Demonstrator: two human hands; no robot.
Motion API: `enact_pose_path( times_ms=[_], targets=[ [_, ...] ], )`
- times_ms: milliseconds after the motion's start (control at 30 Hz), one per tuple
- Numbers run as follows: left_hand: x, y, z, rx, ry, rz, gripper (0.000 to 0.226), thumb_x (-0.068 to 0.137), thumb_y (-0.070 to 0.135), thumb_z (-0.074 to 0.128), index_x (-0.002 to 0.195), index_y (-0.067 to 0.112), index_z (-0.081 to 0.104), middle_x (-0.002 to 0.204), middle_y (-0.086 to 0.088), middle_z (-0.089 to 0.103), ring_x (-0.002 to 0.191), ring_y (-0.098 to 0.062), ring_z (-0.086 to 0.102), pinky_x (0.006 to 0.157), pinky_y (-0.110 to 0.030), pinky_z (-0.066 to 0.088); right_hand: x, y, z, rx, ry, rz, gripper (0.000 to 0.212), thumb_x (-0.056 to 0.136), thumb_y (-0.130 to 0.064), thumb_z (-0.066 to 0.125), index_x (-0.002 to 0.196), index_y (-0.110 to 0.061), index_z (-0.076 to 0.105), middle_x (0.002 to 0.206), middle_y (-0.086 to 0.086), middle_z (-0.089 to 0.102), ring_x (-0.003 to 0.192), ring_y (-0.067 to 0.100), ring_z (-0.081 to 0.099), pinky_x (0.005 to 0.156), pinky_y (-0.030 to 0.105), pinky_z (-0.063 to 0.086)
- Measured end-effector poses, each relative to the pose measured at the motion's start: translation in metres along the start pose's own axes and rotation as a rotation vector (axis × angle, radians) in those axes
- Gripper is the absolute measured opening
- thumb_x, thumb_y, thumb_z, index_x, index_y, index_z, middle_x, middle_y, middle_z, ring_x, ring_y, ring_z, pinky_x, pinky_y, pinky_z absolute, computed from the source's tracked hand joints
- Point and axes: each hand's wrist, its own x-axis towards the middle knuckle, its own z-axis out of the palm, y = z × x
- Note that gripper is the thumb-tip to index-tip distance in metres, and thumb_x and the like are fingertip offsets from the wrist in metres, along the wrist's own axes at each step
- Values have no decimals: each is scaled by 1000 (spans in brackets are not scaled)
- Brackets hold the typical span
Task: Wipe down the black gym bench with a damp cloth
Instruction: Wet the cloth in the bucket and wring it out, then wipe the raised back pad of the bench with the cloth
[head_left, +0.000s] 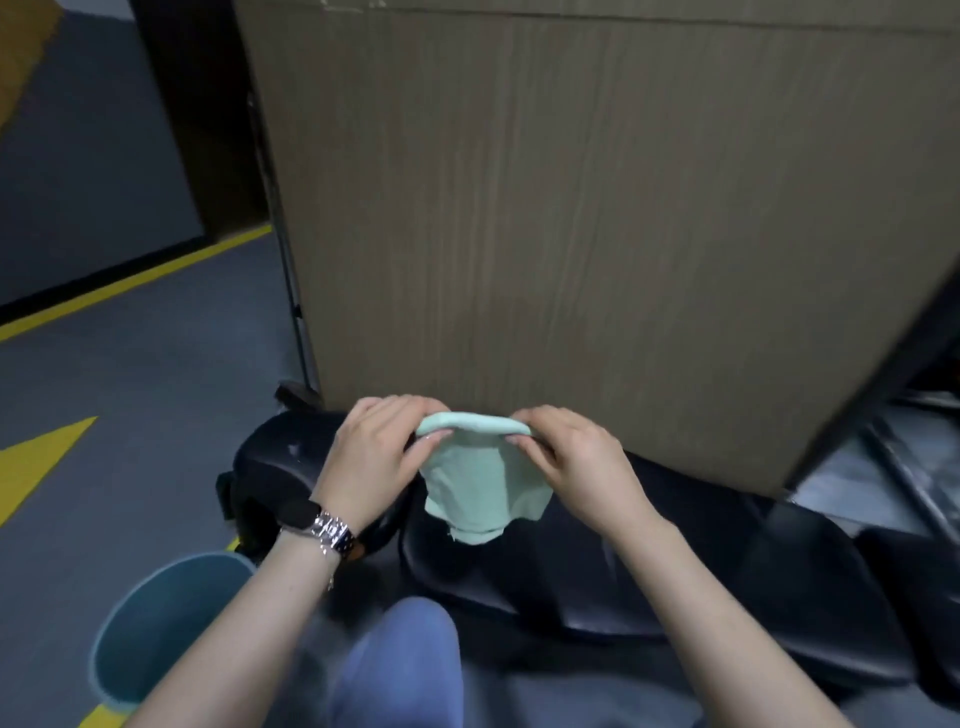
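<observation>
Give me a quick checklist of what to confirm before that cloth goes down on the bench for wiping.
1. Pale green fabric cloth held by both hands: ok, left hand and right hand pinch its top edge.
2. Cloth spread out: ok, it hangs open between the hands.
3. Cloth damp: cannot tell.
4. Black padded gym bench within reach: ok, it lies right below the cloth.
5. Bench surface free: not ok, a large brown cardboard box seems to cover the far part.
6. Blue plastic bucket nearby: ok, on the floor by the left arm.
</observation>
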Motion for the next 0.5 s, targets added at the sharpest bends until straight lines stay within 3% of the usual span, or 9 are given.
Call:
enact_pose_path(
  times_ms=[133, 267, 500],
  targets=[
    [4, 33, 19, -68, -39, 26, 24, 90, 35, 48, 96, 17, 64, 89, 11, 65, 80, -8, 55, 78, -29, 39, -30, 22, -21, 19, -17, 88, 19, 94, -31, 56, 106, -19, 66, 94, -9, 65, 87, 15, 59, 66, 29, 40],
    [0, 57, 40, -143, -71, 26, 25, 89, 35, 49, 96, 16, 64, 91, 9, 67, 81, -9, 57, 79, -26, 37, -59, 40, -32, 98, -33, 195, 18, 95, -32, 56, 108, -22, 65, 92, -20, 57, 84, -1, 47, 66, 21, 34],
    [-7, 93, 78, -199, -166, 35, 29, 90, 39, 47, 96, 17, 65, 86, 10, 66, 77, -12, 58, 81, -28, 38, -109, 72, -38, 139, -48, 334, 19, 95, -36, 55, 107, -26, 65, 95, -20, 60, 88, 1, 51, 72, 25, 40]
  ],
)
